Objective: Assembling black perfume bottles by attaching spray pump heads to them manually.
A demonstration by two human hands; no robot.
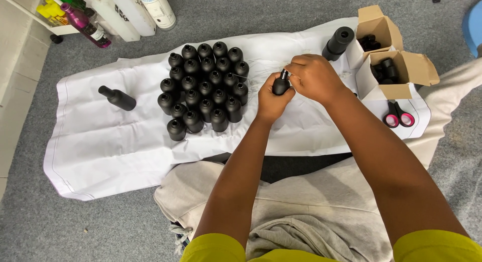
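A white sheet (pixel 115 151) lies on the grey carpet (pixel 251 13). On it stand many black bottles (pixel 203 86) close together, and one black bottle (pixel 117 98) lies alone on its side. Pink-handled scissors (pixel 398 115) rest beside two open cardboard boxes (pixel 396 66).

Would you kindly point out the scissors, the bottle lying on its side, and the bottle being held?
scissors (pixel 399 115): head view, on the pink handles.
lying bottle (pixel 118 98): head view, mid-body.
held bottle (pixel 280 86): head view, on its black shoulder between both hands.
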